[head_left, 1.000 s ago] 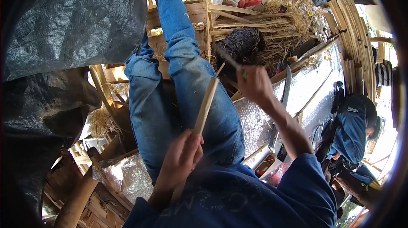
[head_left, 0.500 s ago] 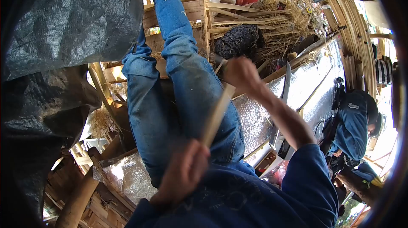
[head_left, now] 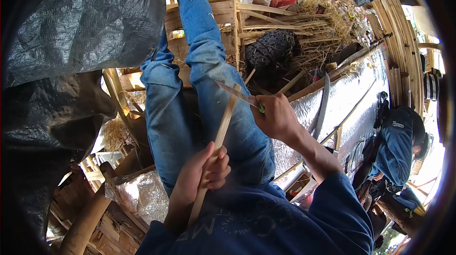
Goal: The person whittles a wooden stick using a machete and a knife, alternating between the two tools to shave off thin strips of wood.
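My left hand (head_left: 202, 172) is wrapped around a pale wooden strip (head_left: 221, 131), possibly split bamboo, which slants up from my lap over the jeans. In my right hand (head_left: 279, 118) is a small knife (head_left: 244, 95), its handle mostly hidden by the fingers and a bit of green showing near the grip. The blade points up and left and crosses the strip near its far end, seemingly against it. Beneath both lie my outstretched legs in blue jeans (head_left: 213, 84).
On the silvery foil sheet (head_left: 354, 98) at right lies a long curved blade (head_left: 323, 103). Past it sits another person (head_left: 396, 143) in dark blue. A black bundle (head_left: 270, 48) and straw (head_left: 335, 22) are ahead. Black plastic sheeting (head_left: 85, 22) hangs at left.
My right hand has shifted slightly down and right, and the knife blade now shows clearly across the strip. The left hand, blurred before, now appears sharp, still gripping the strip.
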{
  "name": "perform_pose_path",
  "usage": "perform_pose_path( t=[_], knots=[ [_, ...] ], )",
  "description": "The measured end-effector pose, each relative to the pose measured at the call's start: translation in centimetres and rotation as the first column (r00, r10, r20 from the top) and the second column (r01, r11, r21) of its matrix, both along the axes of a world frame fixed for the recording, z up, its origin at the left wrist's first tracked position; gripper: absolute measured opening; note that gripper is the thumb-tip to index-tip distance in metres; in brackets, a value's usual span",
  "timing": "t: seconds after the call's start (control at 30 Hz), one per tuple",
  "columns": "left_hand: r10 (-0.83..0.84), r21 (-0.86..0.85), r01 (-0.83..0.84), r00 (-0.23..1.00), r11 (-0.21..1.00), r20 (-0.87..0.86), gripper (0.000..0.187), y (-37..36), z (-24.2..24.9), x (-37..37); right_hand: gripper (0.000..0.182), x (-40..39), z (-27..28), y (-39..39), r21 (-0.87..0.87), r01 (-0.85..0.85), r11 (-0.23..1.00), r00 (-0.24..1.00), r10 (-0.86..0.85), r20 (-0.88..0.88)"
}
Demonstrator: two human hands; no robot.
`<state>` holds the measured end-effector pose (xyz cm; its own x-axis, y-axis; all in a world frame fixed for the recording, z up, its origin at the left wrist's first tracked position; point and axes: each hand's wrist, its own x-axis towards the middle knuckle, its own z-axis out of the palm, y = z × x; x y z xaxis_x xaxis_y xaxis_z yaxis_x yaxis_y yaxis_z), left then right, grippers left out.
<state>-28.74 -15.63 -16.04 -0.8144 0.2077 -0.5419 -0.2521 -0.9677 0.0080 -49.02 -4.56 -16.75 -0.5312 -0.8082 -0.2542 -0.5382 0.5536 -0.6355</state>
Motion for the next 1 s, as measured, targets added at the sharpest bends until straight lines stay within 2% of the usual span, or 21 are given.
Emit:
perform_pose_path(
  t=[0.13, 0.2, 0.37, 0.5, 0.57, 0.6, 0.67, 0.7, 0.73, 0.77, 0.8, 0.83, 0.9, 0.93, 0.97, 1.0],
  knots=[
    [-0.035, 0.029, 0.035, 0.999, 0.999, -0.003, 0.029, 0.2, 0.2, -0.4, 0.015, 0.4, 0.0, 0.1, -0.017, -0.037, 0.999, 0.997, 0.035, -0.064],
    [-0.092, -0.131, 0.092, 0.996, 0.987, 0.007, 0.026, 0.0, 0.9, -0.7, 0.015, 0.4, 0.1, -0.1, -0.003, -0.052, 0.999, 0.994, 0.051, -0.092],
    [-0.123, -0.217, 0.136, 0.990, 0.967, 0.070, 0.023, 0.3, 2.3, -0.7, 0.014, 0.0, 0.2, -0.3, -0.013, -0.182, 0.983, 0.974, 0.179, -0.141],
    [-0.116, -0.317, 0.143, 0.988, 0.938, 0.103, 0.021, 0.8, 3.1, -0.8, 0.009, -0.9, -1.6, -0.3, -0.077, -0.201, 0.976, 0.954, 0.178, -0.243],
    [-0.102, -0.312, 0.137, 0.987, 0.940, 0.127, 0.022, 0.6, 2.1, -1.0, 0.008, -2.1, -3.6, -0.7, -0.016, -0.148, 0.989, 0.933, 0.134, -0.333],
    [-0.077, -0.310, 0.121, 0.985, 0.943, 0.152, 0.022, 0.6, 1.8, -1.2, 0.012, -2.3, -5.0, -1.0, 0.022, -0.135, 0.991, 0.937, 0.135, -0.322],
    [-0.107, -0.307, 0.162, 0.976, 0.938, 0.190, 0.020, 1.6, 3.3, -0.7, 0.012, -4.7, -9.3, -1.0, 0.290, -0.046, 0.956, 0.954, 0.128, -0.272],
    [-0.140, -0.304, 0.211, 0.961, 0.929, 0.240, 0.018, 2.0, 4.6, -0.4, 0.019, -8.7, -10.1, -0.8, 0.580, 0.161, 0.798, 0.934, 0.067, -0.351],
    [-0.209, -0.222, 0.243, 0.964, 0.944, 0.167, 0.020, 1.8, 5.9, -0.2, 0.024, -11.2, -8.8, -0.7, 0.427, 0.467, 0.774, 0.881, -0.371, -0.292],
    [-0.195, -0.243, 0.230, 0.968, 0.943, 0.160, 0.020, 0.7, 4.8, -0.4, 0.028, -12.4, -9.3, 0.4, 0.177, 0.467, 0.866, 0.806, -0.335, -0.488],
    [-0.141, -0.236, 0.173, 0.979, 0.956, 0.144, 0.022, 0.0, 2.8, -0.6, 0.027, -12.3, -8.0, 0.0, 0.133, 0.393, 0.910, 0.786, -0.257, -0.562],
    [-0.115, -0.210, 0.146, 0.982, 0.967, 0.151, 0.024, 0.0, 1.9, -0.2, 0.027, -10.6, -6.1, 0.0, 0.161, 0.375, 0.913, 0.802, -0.232, -0.551],
    [-0.129, -0.214, 0.161, 0.979, 0.963, 0.155, 0.026, 0.0, 2.0, -0.5, 0.029, -7.6, -2.4, -0.9, 0.010, 0.336, 0.942, 0.906, -0.320, -0.277],
    [-0.142, -0.213, 0.168, 0.981, 0.962, 0.132, 0.027, -0.1, 2.2, -0.5, 0.026, -6.5, -3.0, -0.2, -0.173, 0.121, 0.978, 0.897, -0.182, -0.403],
    [-0.151, -0.209, 0.172, 0.982, 0.963, 0.113, 0.028, 0.0, 2.2, -0.5, 0.022, -5.3, -3.8, 0.6, -0.310, -0.127, 0.942, 0.839, -0.065, -0.540],
    [-0.146, -0.207, 0.168, 0.983, 0.964, 0.114, 0.028, 0.1, 2.1, -0.6, 0.018, -3.8, -2.5, 0.7, -0.279, -0.102, 0.955, 0.923, -0.014, -0.385]
  ],
)
